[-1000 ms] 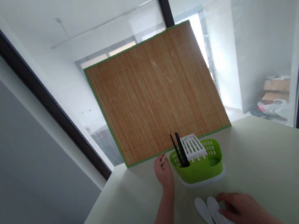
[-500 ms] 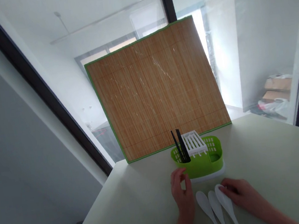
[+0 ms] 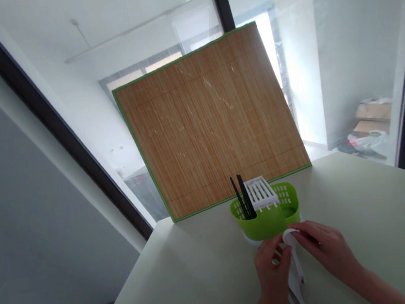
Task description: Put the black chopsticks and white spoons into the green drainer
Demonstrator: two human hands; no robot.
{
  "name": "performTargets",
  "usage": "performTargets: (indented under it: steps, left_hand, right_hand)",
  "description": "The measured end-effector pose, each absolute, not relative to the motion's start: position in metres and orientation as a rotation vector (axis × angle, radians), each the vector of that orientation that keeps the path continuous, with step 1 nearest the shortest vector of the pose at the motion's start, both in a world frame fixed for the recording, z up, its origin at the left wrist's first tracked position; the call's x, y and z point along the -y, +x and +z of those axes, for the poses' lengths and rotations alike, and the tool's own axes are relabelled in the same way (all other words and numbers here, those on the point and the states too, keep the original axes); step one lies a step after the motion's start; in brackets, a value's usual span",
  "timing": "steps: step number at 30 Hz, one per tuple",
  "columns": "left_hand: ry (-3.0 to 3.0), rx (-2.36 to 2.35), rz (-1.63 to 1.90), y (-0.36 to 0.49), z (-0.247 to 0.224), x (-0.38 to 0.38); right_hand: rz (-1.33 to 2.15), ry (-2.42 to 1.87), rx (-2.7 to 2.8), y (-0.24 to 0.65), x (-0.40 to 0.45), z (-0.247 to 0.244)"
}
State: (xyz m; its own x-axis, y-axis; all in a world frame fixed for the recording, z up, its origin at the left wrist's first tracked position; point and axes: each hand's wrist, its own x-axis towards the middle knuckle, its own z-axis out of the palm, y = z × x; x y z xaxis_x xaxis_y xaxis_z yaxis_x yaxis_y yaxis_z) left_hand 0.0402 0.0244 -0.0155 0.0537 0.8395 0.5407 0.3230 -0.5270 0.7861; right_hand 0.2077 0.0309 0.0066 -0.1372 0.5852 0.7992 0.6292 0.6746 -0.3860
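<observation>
My right hand [image 3: 328,245] pinches the bowl end of a white spoon [image 3: 296,258], held up just in front of the green basket [image 3: 269,225]. Close on its left, my left hand [image 3: 274,266] has its fingers curled at the same spoon's bowl, seemingly touching its edge. Other white spoons [image 3: 297,293] lie on the table below, partly hidden by my left hand. Black chopsticks [image 3: 246,198] stand in the basket's left compartment. A white slatted rack [image 3: 261,192] sits over its middle, and the right compartment shows no utensils.
The pale table [image 3: 200,264] spreads around the basket. Behind it, a bamboo mat [image 3: 210,122] with green edging leans against the glass. Cardboard boxes [image 3: 373,112] and a plastic bag lie beyond the glass at the right.
The right-hand spoon has been lifted off the table towards the basket by my right hand. My left hand has moved right and down to meet it. The view has shifted slightly.
</observation>
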Motion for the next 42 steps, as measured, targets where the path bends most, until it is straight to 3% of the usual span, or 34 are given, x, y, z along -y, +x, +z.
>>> performTargets:
  steps: [9,17,29,35,42]
  left_hand:
    - [1.846,-1.226,1.558,0.045,-0.004,-0.019]
    - [1.710,-1.261,1.567,0.039,-0.001,-0.020]
    - [1.515,-1.332,2.061,-0.017,0.105,-0.102]
    - [1.686,-1.667,1.764,-0.029,0.080,-0.148]
    - [1.678,-2.022,1.478,-0.027,0.058,-0.152]
  right_hand:
    - [-0.202,-0.824,1.891,0.202,-0.027,0.004]
    - [-0.071,-0.865,1.911,0.204,-0.024,-0.002]
    - [0.167,-1.246,1.947,0.201,-0.029,-0.029]
    - [0.250,-1.290,2.097,0.188,-0.029,-0.041]
    - [0.204,-1.290,2.073,0.190,-0.030,-0.047]
